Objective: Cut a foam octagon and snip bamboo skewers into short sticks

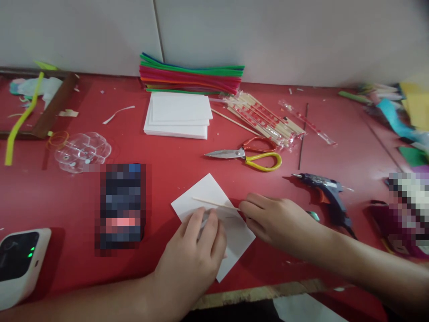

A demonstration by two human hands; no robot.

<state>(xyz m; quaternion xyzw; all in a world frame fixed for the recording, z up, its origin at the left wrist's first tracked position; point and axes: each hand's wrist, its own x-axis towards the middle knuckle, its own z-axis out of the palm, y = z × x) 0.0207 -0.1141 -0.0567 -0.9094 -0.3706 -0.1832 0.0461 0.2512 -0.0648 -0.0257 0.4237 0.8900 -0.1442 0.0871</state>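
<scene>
A white square of paper (208, 183) lies turned cornerwise on the red table, with a short dark line drawn on its right part. My left hand (197, 250) rests on it with curved fingers around something greyish, mostly hidden beneath them. Between the fingers of my right hand (273, 217) is the end of a thin wooden stick (214, 204), which lies across the paper and points left. Scissors (231, 154) with one red and one yellow handle lie beyond the paper. To the right of my right hand is a dark glue gun (330, 192).
At the back are colourful pipe cleaners (191, 78), stacked white cards (179, 118) and wrapped wooden sticks (264, 118). A clear plastic palette (83, 152), a blurred-out phone (122, 205) and a white device (33, 264) are on the left. Coloured scraps (395, 116) lie at the right.
</scene>
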